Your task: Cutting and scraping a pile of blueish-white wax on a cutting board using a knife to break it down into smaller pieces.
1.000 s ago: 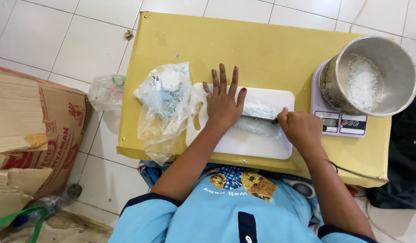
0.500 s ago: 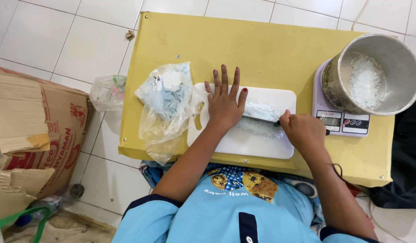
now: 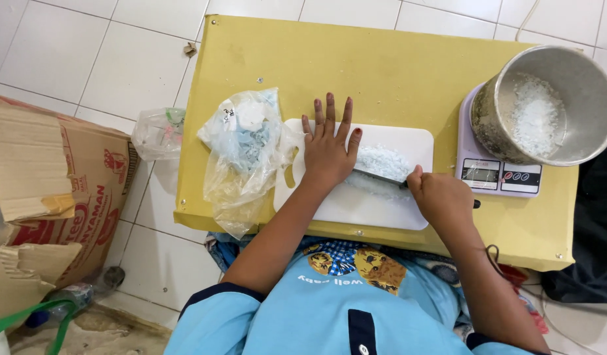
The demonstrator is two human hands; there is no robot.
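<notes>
Little changed since before: left hand [image 3: 329,152] flat (fingers spread) on knife blade [image 3: 381,177], right hand [image 3: 441,200] gripping handle

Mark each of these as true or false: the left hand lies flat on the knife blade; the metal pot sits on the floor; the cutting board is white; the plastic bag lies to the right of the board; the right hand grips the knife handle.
1. The left hand lies flat on the knife blade. True.
2. The metal pot sits on the floor. False: it stands on the kitchen scale on the yellow table.
3. The cutting board is white. True.
4. The plastic bag lies to the right of the board. False: it lies at the board's left edge.
5. The right hand grips the knife handle. True.
</notes>
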